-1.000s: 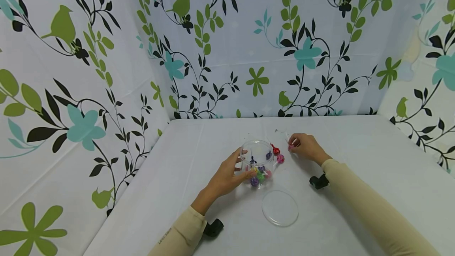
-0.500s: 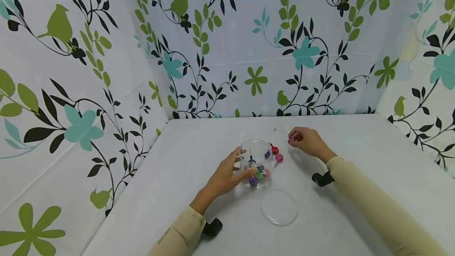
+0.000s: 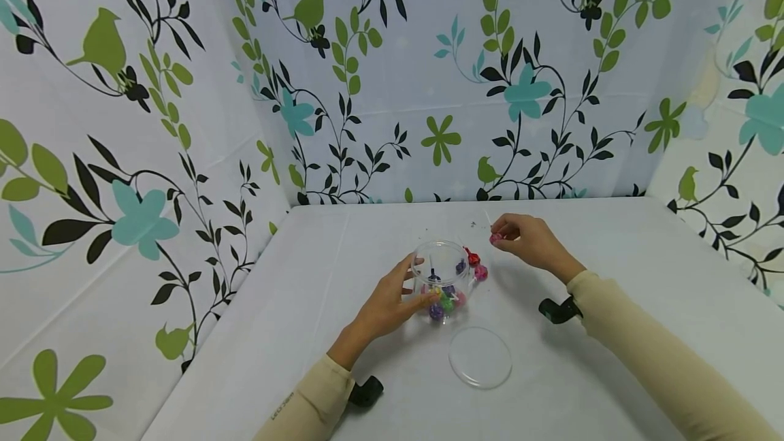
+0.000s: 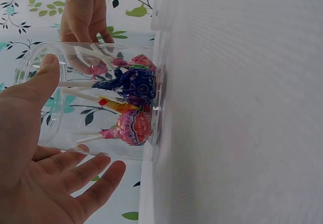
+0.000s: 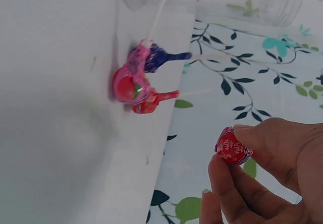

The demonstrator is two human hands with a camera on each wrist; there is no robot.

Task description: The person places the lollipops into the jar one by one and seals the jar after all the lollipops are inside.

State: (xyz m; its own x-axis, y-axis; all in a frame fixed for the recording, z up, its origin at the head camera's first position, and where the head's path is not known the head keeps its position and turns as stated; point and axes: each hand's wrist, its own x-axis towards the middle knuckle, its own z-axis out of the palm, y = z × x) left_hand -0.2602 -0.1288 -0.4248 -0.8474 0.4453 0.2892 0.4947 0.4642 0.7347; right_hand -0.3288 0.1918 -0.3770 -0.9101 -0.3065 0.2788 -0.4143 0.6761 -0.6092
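Observation:
A clear round jar (image 3: pixel 442 243) stands uncovered on the white table with several wrapped lollipops (image 4: pixel 139 85) at its bottom. My left hand (image 3: pixel 382 305) holds the jar from the left side, the thumb on the near wall and the fingers behind it. Up and to the right of the jar, my right hand (image 3: pixel 528 240) pinches a red-and-purple wrapped lollipop (image 5: pixel 232 147) by its round head above the table; its white stick points upward in the head view. Beside the jar lie loose lollipops: a pink one (image 5: pixel 130 85), a red one (image 5: pixel 146 103) and a dark blue one (image 5: pixel 157 58).
A clear round lid (image 3: pixel 480 358) lies flat in front of the jar. Small dark specks (image 3: pixel 473 224) mark the table behind. Black wrist cameras hang under the left sleeve (image 3: pixel 321 386) and the right sleeve (image 3: pixel 618 305). Patterned cloth (image 3: pixel 380 87) encloses the table's back and sides.
My right hand has risen off the table with the pinched lollipop, then shifted slightly left toward the jar. The left hand and jar stay in place.

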